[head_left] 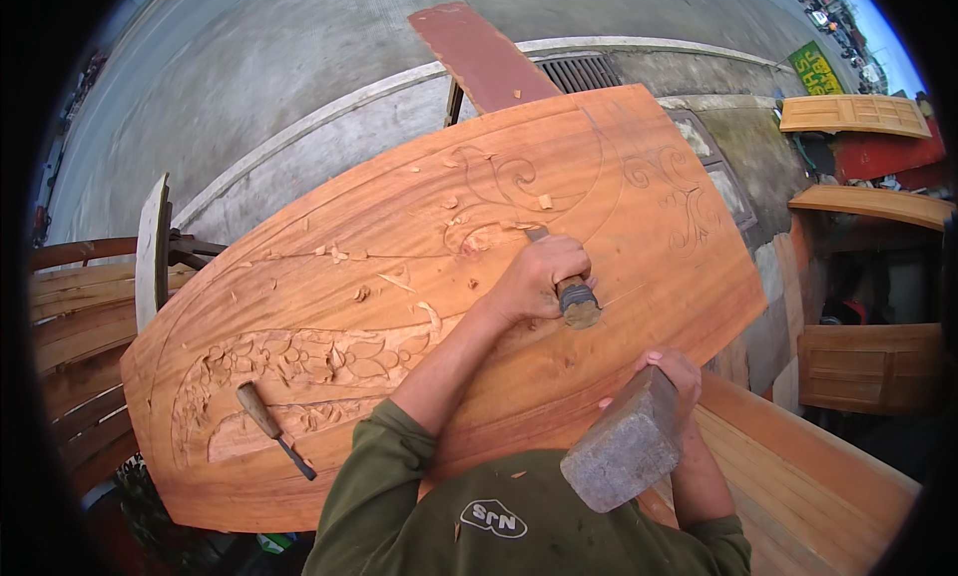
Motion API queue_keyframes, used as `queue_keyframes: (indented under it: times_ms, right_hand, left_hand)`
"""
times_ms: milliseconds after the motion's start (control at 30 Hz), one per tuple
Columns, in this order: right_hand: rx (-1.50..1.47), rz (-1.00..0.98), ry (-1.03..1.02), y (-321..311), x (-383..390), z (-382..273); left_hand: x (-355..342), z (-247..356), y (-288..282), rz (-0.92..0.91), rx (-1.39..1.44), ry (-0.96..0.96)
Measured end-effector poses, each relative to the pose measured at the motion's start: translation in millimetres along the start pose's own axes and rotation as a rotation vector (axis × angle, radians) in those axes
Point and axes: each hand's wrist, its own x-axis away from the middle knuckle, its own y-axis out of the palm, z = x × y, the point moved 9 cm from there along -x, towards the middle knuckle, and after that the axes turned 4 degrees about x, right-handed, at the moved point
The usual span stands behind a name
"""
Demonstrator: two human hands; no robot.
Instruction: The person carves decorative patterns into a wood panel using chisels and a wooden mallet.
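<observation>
A curved reddish wooden panel [654, 277] carries carved flowers at the lower left, traced scrollwork toward the top, and loose chips. My left hand [549, 275] is closed round the handle of a chisel [579, 304], whose blade end rests at a carved scroll near the panel's middle. My right hand [677, 381] grips a grey rectangular block [619, 441], stone-like in look, over the panel's front edge, below and right of the chisel. A second chisel [259, 411] with a wooden handle and dark blade lies on the carving at the lower left.
A pinkish board [479, 57] sticks out beyond the panel's far edge over concrete pavement [269, 67] with a drain grate [584, 74]. Stacked planks [85, 346] stand at the left. Wooden door panels [863, 366], a green sign [813, 69] and more boards [788, 446] are at the right.
</observation>
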Motion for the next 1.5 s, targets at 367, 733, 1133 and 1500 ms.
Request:
queue_keyframes:
  times_ms: [367, 733, 1133, 1500]
  right_hand:
    - [0.069, 0.001, -0.095, 20, 3, 8]
    - [0.217, -0.097, 0.055, 36, -1, 18]
    - [-0.268, 0.241, 0.928, -4, 80, 80]
    - [-0.432, 0.366, 0.903, -4, 97, 101]
  left_hand:
    - [7, 8, 8, -0.113, -0.034, 0.115]
    - [-14, 7, -36, 0.05, -0.037, 0.097]
    - [-3, -99, -58, -0.406, -0.754, -0.538]
    - [-33, -113, -4, -0.853, -1.002, -0.305]
